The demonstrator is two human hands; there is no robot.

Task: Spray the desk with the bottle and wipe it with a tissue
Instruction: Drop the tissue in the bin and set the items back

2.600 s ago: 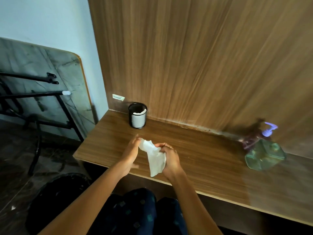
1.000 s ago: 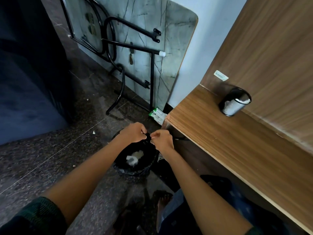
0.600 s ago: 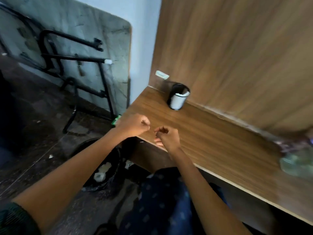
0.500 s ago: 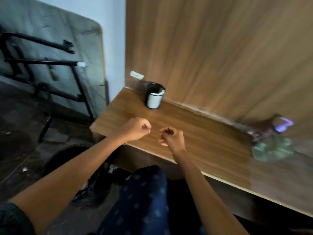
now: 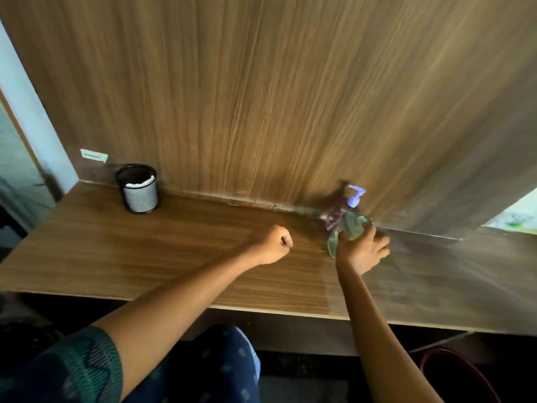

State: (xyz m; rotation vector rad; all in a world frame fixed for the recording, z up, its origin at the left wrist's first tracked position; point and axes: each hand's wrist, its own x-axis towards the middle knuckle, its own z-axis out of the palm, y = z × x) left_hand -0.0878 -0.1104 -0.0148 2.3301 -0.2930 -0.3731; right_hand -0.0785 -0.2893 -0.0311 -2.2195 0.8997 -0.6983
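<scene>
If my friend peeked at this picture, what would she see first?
Probably the right hand wrapped around the see-through green bottle with a purple pump, at the back of the wooden desk. Next, the left hand in a fist mid-desk, and the black mesh cup in the far left corner.

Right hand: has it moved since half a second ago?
Yes. The right hand went right along the desk, away from the mesh cup, onto the bottle.

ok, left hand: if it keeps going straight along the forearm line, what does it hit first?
Probably the wooden back panel. The left hand, a closed fist above the desk, points there, passing left of the spray bottle; depth is unclear.
</scene>
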